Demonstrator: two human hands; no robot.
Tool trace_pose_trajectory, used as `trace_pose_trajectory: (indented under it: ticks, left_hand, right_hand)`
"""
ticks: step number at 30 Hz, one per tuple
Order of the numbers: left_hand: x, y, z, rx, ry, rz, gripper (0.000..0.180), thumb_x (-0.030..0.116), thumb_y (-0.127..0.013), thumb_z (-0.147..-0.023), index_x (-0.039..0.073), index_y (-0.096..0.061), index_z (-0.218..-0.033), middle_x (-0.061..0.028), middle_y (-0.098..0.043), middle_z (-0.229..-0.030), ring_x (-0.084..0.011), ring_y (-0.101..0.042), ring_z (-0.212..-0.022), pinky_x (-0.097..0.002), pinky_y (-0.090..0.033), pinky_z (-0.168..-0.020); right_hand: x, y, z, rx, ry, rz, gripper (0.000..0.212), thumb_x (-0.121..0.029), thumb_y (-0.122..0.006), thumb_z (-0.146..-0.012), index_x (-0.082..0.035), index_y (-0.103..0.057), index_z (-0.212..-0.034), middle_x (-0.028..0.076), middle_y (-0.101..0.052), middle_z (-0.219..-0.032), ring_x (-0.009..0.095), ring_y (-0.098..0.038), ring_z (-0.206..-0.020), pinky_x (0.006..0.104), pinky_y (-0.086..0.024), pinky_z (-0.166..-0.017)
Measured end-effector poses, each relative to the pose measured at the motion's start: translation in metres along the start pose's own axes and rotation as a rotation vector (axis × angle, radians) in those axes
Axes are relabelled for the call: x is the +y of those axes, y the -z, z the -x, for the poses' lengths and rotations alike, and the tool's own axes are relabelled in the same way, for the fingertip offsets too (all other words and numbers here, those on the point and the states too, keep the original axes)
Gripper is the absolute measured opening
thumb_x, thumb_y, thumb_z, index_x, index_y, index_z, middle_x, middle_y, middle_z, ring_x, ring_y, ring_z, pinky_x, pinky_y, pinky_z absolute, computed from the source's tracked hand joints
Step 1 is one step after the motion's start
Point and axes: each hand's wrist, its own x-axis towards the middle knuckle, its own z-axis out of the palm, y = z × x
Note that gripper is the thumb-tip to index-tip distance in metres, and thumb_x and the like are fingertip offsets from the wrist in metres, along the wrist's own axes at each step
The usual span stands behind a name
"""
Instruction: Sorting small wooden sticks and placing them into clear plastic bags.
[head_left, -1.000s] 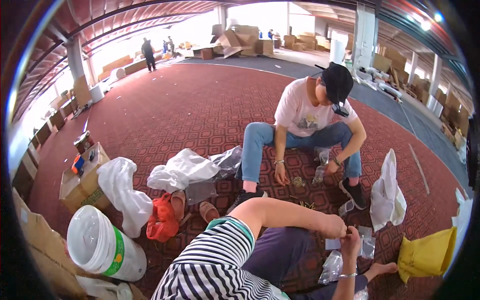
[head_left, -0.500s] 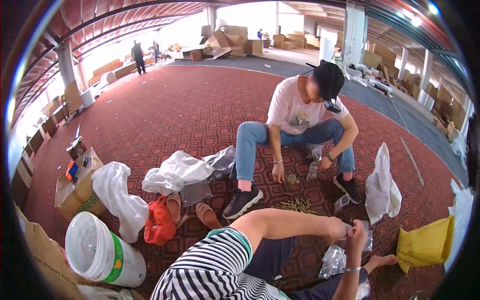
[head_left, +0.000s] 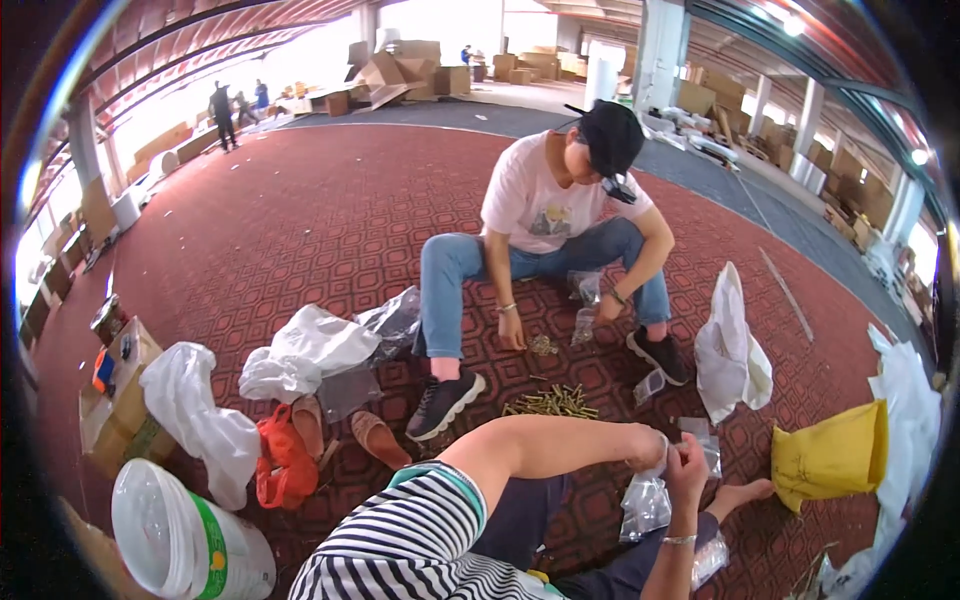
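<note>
Head view, small clear bag (head_left: 662,458): between the two hands, above the patterned carpet (head_left: 300,260).
Right hand (head_left: 686,472): fingertips pressed together; grip appears to pinch the edge of the small clear bag.
Left hand (head_left: 648,451): bent inward at the same bag; its fingers are mostly hidden, so the state of this grip cannot be told.
Spare clear bags (head_left: 645,508): in a loose heap just below the hands.
Brass-coloured pieces (head_left: 552,401): piled on the carpet, beyond the left forearm, apart from the hands.
Bag handling (judgement): hold the film by opposite edges; work the lips with the fingertips; apply even, light tension. Thin film is likely to cling or tear if pulled sharply.
Bucket (head_left: 190,535) label: green band with a yellow-orange figure; lettering not legible.
Yellow bag (head_left: 828,458) marking: faint dark marks, too small to read.
Co-worker's shirt (head_left: 540,195) print: small picture on the chest; no readable text.
</note>
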Motion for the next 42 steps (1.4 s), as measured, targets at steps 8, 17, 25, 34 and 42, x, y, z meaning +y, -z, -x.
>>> trace_pose_trajectory:
  ticks: [8,17,25,34,42]
  left_hand:
    - [-0.011,0.005,-0.017,0.236,-0.15,-0.021,0.012,0.013,-0.053,-0.067,0.005,-0.061,-0.072,-0.0143,-0.061,-0.071,-0.0334,-0.057,-0.06,-0.0416,-0.046,-0.051]
    - [-0.021,0.012,-0.015,0.339,-0.254,0.159,0.024,0.023,-0.049,-0.077,0.003,-0.059,-0.069,-0.0145,-0.059,-0.069,-0.0362,-0.053,-0.059,-0.0409,-0.045,-0.054]
    - [0.012,0.038,-0.019,0.078,-0.068,0.191,0.046,0.043,-0.045,-0.077,0.002,-0.06,-0.065,-0.0163,-0.06,-0.068,-0.0379,-0.052,-0.057,-0.0429,-0.044,-0.055]
    - [-0.045,0.324,-0.102,0.569,0.256,-0.002,0.036,0.037,-0.052,-0.074,0.004,-0.064,-0.081,-0.0121,-0.063,-0.074,-0.0258,-0.058,-0.065,-0.0376,-0.049,-0.06]
    - [0.029,0.386,-0.05,1.103,-0.029,-0.536,0.021,0.025,-0.051,-0.077,0.008,-0.06,-0.087,-0.0085,-0.06,-0.074,-0.0211,-0.056,-0.054,-0.0333,-0.045,-0.046]
  right_hand:
    - [0.154,0.06,0.056,0.178,-0.247,0.802,0.062,-0.023,-0.061,-0.072,-0.002,-0.037,-0.125,0.019,-0.047,-0.118,0.037,-0.049,-0.1,0.0451,-0.042,-0.081]
    - [0.205,0.018,0.152,-0.071,-0.95,0.773,0.068,-0.037,-0.052,-0.074,0.001,-0.032,-0.127,0.027,-0.038,-0.124,0.042,-0.046,-0.104,0.0468,-0.04,-0.086]
    - [0.198,0.014,0.151,0.008,-1.009,0.806,0.051,-0.034,-0.053,-0.073,-0.003,-0.043,-0.112,0.021,-0.043,-0.114,0.038,-0.051,-0.093,0.0447,-0.044,-0.078]
    - [0.191,0.008,0.152,-0.011,-0.958,0.861,0.045,-0.033,-0.053,-0.074,-0.002,-0.044,-0.105,0.019,-0.046,-0.105,0.037,-0.053,-0.09,0.0438,-0.046,-0.074]
    - [0.191,0.001,0.145,-0.006,-0.915,0.87,0.041,-0.032,-0.051,-0.075,-0.003,-0.044,-0.104,0.019,-0.047,-0.103,0.037,-0.053,-0.088,0.0439,-0.047,-0.073]
